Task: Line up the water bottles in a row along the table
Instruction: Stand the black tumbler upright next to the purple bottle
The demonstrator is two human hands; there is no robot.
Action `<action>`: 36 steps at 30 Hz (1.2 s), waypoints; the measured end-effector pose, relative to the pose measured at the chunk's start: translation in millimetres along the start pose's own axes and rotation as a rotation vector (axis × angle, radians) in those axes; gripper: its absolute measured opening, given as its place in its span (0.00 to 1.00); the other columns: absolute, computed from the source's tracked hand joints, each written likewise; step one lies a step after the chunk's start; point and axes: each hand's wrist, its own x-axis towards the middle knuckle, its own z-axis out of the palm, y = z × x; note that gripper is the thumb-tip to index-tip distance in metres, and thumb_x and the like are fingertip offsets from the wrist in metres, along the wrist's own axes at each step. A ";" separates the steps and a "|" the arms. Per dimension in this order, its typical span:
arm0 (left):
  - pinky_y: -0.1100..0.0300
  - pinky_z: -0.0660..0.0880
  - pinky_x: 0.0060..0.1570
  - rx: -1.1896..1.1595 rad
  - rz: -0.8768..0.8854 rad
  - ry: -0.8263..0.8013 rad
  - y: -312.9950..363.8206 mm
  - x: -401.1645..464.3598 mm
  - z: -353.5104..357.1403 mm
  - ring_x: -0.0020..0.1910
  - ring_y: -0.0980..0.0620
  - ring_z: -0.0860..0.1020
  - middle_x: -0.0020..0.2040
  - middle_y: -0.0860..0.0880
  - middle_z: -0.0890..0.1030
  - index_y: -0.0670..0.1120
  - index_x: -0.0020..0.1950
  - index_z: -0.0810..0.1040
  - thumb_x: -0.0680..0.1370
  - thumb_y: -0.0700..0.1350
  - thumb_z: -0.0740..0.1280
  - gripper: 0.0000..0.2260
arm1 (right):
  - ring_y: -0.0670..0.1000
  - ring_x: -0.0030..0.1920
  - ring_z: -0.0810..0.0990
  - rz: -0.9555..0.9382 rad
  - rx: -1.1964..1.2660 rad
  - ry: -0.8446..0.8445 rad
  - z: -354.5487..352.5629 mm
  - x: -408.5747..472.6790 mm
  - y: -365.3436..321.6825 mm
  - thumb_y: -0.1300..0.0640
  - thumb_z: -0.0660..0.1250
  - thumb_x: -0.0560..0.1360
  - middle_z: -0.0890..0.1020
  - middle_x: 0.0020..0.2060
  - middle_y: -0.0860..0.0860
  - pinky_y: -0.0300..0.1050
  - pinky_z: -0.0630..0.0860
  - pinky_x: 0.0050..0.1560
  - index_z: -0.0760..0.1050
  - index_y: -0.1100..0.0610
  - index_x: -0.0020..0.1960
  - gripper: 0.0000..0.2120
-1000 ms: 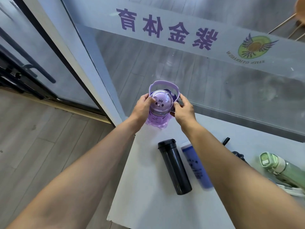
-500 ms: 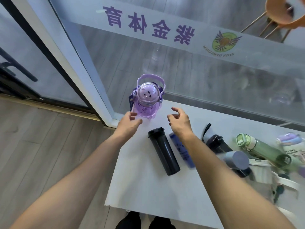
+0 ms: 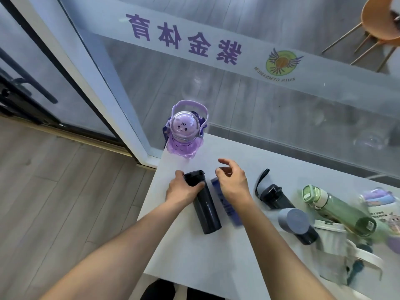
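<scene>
A purple bottle (image 3: pixel 185 135) with a domed cat lid and a carry handle stands upright at the far left corner of the white table (image 3: pixel 186 252). A black tumbler (image 3: pixel 205 210) lies on its side nearer me, and my left hand (image 3: pixel 181 189) is wrapped around its cap end. Beside it lies a blue bottle (image 3: pixel 229 208), partly hidden under my right hand (image 3: pixel 232 184), which hovers with fingers apart and holds nothing. Further right lie a dark bottle (image 3: pixel 273 197) with a strap, a grey-capped bottle (image 3: pixel 297 223), a green bottle (image 3: pixel 337 210) and a clear white-handled bottle (image 3: pixel 337 260).
A glass wall (image 3: pixel 238 100) with purple lettering runs right behind the table's far edge. A door frame (image 3: pixel 93 76) stands at the left. The table's left edge drops to a wooden floor (image 3: pixel 54 191). An orange chair (image 3: pixel 381 22) sits beyond the glass.
Both hands let go of the purple bottle, which now stands alone at the corner. They drew back toward me; my left hand closed on the black tumbler's cap end.
</scene>
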 end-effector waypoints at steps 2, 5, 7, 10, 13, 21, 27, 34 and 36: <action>0.55 0.70 0.51 0.003 -0.035 0.019 3.1 -1.5 6.5 0.60 0.41 0.76 0.62 0.44 0.78 0.47 0.68 0.65 0.68 0.62 0.73 0.36 | 0.38 0.42 0.79 -0.017 0.007 -0.027 -5.8 4.0 0.6 0.58 0.65 0.80 0.80 0.44 0.43 0.29 0.74 0.47 0.76 0.49 0.64 0.14; 0.54 0.74 0.53 -0.023 -0.094 0.027 6.2 0.6 14.0 0.60 0.42 0.77 0.62 0.45 0.78 0.49 0.67 0.66 0.65 0.64 0.74 0.37 | 0.44 0.46 0.80 -0.031 0.008 -0.066 -13.9 11.8 0.3 0.57 0.66 0.79 0.80 0.45 0.43 0.43 0.76 0.55 0.76 0.49 0.65 0.14; 0.54 0.74 0.55 -0.076 -0.115 0.033 7.5 1.4 16.4 0.60 0.43 0.76 0.63 0.46 0.78 0.49 0.67 0.66 0.65 0.63 0.75 0.37 | 0.46 0.48 0.80 -0.031 0.007 -0.095 -20.2 16.4 -0.2 0.56 0.66 0.79 0.80 0.46 0.44 0.42 0.75 0.55 0.77 0.49 0.65 0.15; 0.57 0.72 0.51 -0.164 -0.111 0.050 4.1 -4.3 16.2 0.61 0.45 0.76 0.64 0.47 0.77 0.50 0.69 0.66 0.65 0.60 0.77 0.37 | 0.48 0.49 0.80 -0.037 0.002 -0.147 -30.3 19.7 -0.9 0.56 0.67 0.79 0.80 0.46 0.45 0.40 0.74 0.53 0.76 0.49 0.65 0.15; 0.52 0.78 0.54 -0.245 -0.026 0.084 4.5 -19.0 10.9 0.54 0.50 0.79 0.60 0.49 0.79 0.52 0.69 0.67 0.63 0.59 0.78 0.38 | 0.49 0.50 0.81 -0.045 -0.005 -0.198 -35.3 20.3 -2.9 0.55 0.69 0.77 0.81 0.47 0.46 0.40 0.75 0.53 0.77 0.48 0.64 0.16; 0.63 0.79 0.49 -0.300 0.255 0.100 12.3 -75.0 -1.4 0.52 0.61 0.79 0.56 0.59 0.80 0.59 0.64 0.70 0.63 0.54 0.80 0.33 | 0.49 0.59 0.79 -0.137 -0.271 -0.466 -26.7 6.8 -4.2 0.40 0.77 0.63 0.76 0.61 0.49 0.48 0.77 0.64 0.71 0.44 0.70 0.37; 0.51 0.78 0.54 -0.106 0.420 0.171 5.1 -78.3 -12.9 0.55 0.53 0.77 0.58 0.53 0.80 0.55 0.69 0.68 0.66 0.58 0.76 0.35 | 0.49 0.55 0.80 -0.204 -0.323 -0.426 -25.8 -1.9 -13.1 0.42 0.79 0.63 0.80 0.57 0.48 0.43 0.78 0.57 0.72 0.46 0.65 0.34; 0.50 0.72 0.57 0.373 0.572 0.348 -8.3 -65.1 -42.9 0.59 0.46 0.74 0.64 0.49 0.76 0.49 0.73 0.67 0.71 0.54 0.73 0.33 | 0.49 0.53 0.79 -0.321 -0.257 -0.234 -13.7 2.6 -26.8 0.44 0.78 0.61 0.79 0.55 0.49 0.48 0.79 0.57 0.72 0.46 0.62 0.32; 0.51 0.72 0.58 0.456 0.565 0.358 -13.6 -63.7 -48.4 0.60 0.46 0.74 0.66 0.50 0.76 0.49 0.70 0.71 0.70 0.51 0.73 0.29 | 0.50 0.53 0.79 -0.352 -0.256 -0.201 -12.7 8.1 -34.0 0.47 0.79 0.63 0.78 0.55 0.49 0.46 0.78 0.57 0.71 0.47 0.63 0.32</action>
